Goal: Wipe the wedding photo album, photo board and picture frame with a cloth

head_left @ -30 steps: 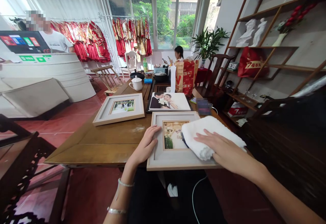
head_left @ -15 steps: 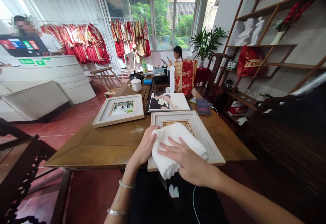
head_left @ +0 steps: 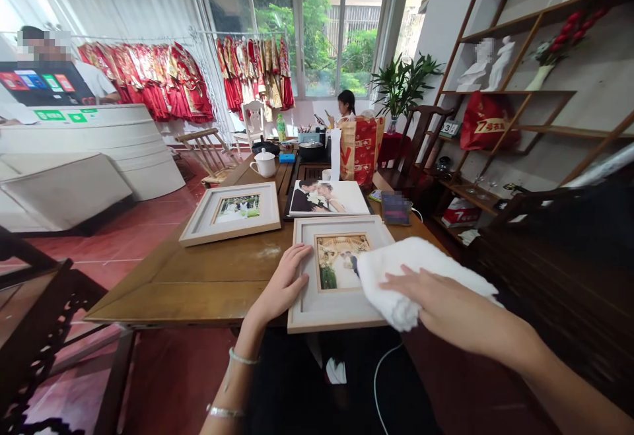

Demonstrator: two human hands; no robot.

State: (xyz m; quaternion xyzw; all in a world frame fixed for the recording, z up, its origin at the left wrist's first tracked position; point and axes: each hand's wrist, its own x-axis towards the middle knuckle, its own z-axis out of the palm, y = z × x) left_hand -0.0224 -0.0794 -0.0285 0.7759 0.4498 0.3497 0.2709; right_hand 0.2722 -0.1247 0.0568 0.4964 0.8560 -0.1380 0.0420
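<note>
A light wooden picture frame (head_left: 324, 326) lies flat at the table's near edge, with a wedding photo (head_left: 341, 260) inside a pale mat. My left hand (head_left: 284, 283) grips the frame's left side, its fingertips over the rim. A folded white towel (head_left: 426, 260) covers the frame's right part and reaches past its right edge. My right hand (head_left: 436, 303) holds the towel from above, fingers pressed into it; the thumb is hidden. A second framed photo (head_left: 238, 209) rests on the table to the left.
Behind the frame lies a large wedding print (head_left: 329, 197), with a phone (head_left: 396, 208) to its right. Farther back on the wooden table (head_left: 188, 283) stand a white lidded cup (head_left: 265, 163) and a red paper bag (head_left: 359, 151). Two people are in the background, one at a counter (head_left: 143, 151).
My right hand has moved the towel to the right, uncovering the photo. My left hand has left the towel's edge and stays on the frame's left side.
</note>
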